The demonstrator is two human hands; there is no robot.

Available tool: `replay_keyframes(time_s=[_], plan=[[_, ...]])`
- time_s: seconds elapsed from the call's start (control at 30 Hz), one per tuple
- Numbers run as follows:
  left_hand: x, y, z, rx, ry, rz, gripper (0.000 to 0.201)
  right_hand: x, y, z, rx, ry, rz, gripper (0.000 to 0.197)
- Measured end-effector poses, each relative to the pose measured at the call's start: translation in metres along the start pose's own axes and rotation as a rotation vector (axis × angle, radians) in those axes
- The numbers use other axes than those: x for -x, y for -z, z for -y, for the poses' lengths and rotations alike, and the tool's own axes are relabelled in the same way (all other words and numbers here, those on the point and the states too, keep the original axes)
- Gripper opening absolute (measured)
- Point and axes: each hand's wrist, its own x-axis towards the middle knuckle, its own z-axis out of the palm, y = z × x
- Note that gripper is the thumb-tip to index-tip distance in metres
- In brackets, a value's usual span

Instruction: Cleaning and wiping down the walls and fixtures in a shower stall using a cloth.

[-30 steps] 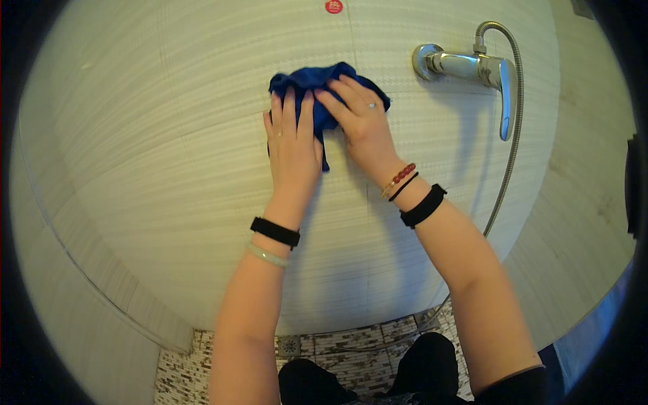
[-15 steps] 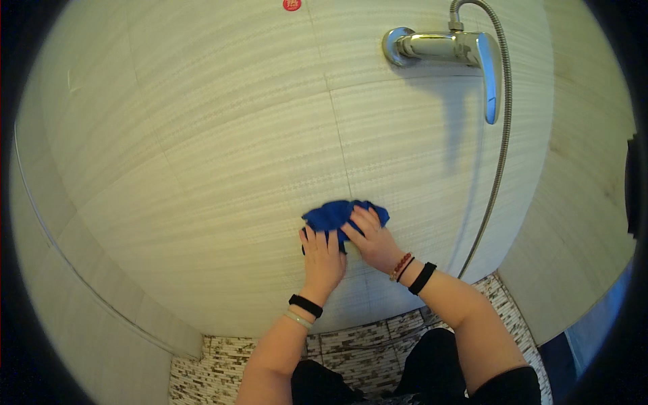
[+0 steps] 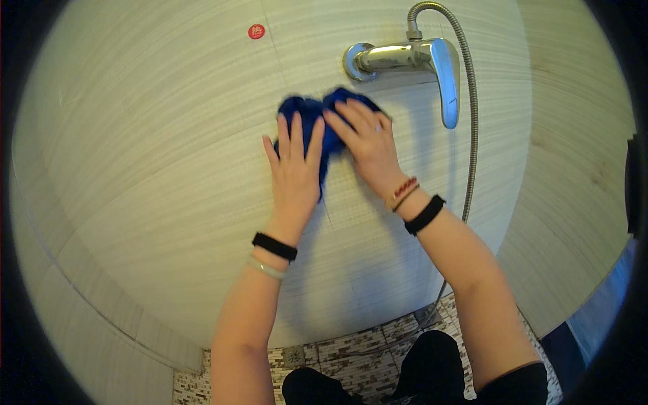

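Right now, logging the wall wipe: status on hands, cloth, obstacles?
Left hand and right hand flat on blue cloth. Cloth against tiled wall. Shower mixer tap just above.

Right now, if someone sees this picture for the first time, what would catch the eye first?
First, the blue cloth, bright on the pale striped wall tiles, with the left hand and the right hand pressed flat on it. Next, the shiny chrome faucet just above and right, its metal hose hanging down.
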Motion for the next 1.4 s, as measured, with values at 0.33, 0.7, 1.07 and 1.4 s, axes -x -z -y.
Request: replay_keyframes(time_s=[0.33,0.7,1.07,1.4], plan=[[-0.01,-0.029,-0.025,0.137,0.066,-0.128,0.056,0.022,-0.015,-0.012,-0.124,-0.093,-0.062,0.046],[0.124,-0.059,-0.084,0.239,0.035,0.245,0.054,0.176,0.007,0.019,-0.183,-0.228,0.243,0.049],[-0.026,-0.051,-0.089,0.15,0.028,-0.097,0.054,0.04,0.027,-0.067,-0.166,-0.14,0.002,0.044],[-0.121,-0.084,-0.152,0.438,-0.035,-0.092,0.044,0.045,0.03,-0.13,0.101,-0.537,-0.351,0.033]])
